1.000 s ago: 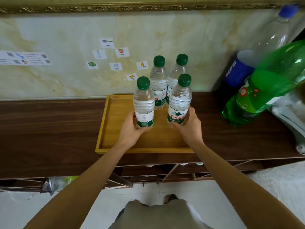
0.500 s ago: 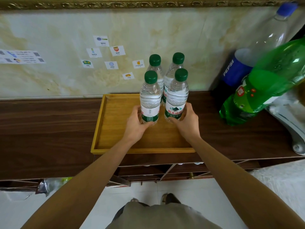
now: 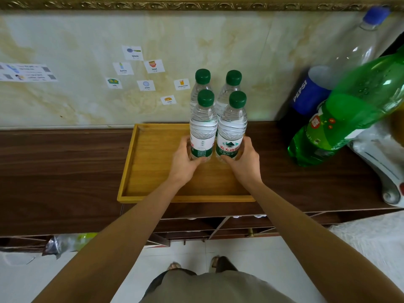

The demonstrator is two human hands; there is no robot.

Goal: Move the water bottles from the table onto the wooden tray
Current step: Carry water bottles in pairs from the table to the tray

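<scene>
Bottles: four upright on the wooden tray [image 3: 153, 171], front pair [image 3: 203, 127] touching the back pair [image 3: 202, 84]. Left hand [image 3: 185, 160] and right hand [image 3: 244, 160] each curled round one front bottle. Risk: pushing further, toppling the back pair against the wall.

Dark wood-grain counter [image 3: 61, 171] against a cream marbled wall [image 3: 65, 36] bearing small picture labels [image 3: 132, 53] beneath a gilt ornate moulding [image 3: 153, 5]; pale tiled floor [image 3: 251, 254] below.
</scene>
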